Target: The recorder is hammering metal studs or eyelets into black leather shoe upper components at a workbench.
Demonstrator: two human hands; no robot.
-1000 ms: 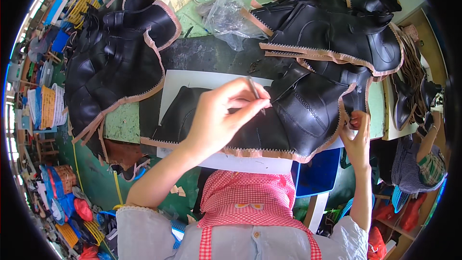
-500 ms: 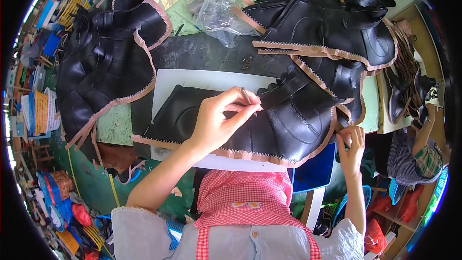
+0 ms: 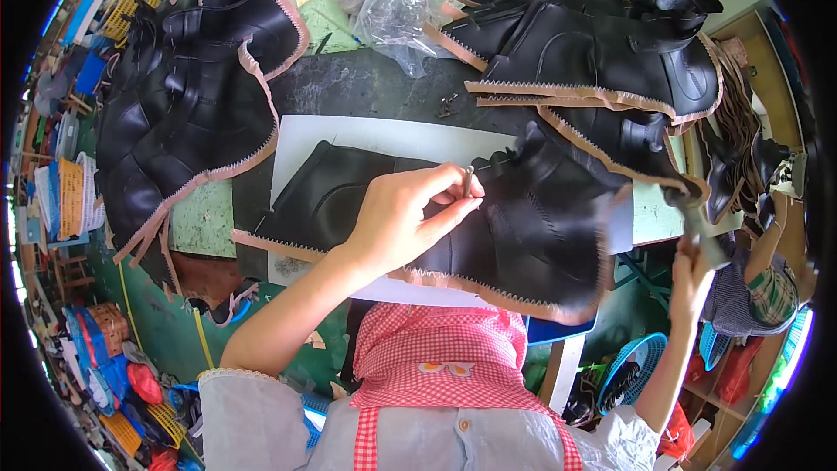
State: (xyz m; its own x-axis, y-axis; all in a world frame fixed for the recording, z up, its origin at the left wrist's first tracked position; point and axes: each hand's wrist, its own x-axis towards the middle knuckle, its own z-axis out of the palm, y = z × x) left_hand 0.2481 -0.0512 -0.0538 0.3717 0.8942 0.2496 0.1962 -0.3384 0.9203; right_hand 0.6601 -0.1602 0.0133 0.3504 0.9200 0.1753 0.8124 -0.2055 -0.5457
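Note:
A black leather boot upper with tan zigzag trim lies flat on a white board on the worktable. My left hand rests on it and pinches a small metal pin upright against the leather near the middle seam. My right hand is raised off the table's right edge. It grips the handle of a grey hammer-like tool, apart from the leather.
A heap of black boot uppers lies on the left, another stack at the top right. A crumpled clear plastic bag sits at the back. A blue basket stands below on the floor. Another person is at the right.
My right hand left the boot upper's right edge, dipped below the table and now rises at the right holding the grey tool. My left hand stays pinched on the pin.

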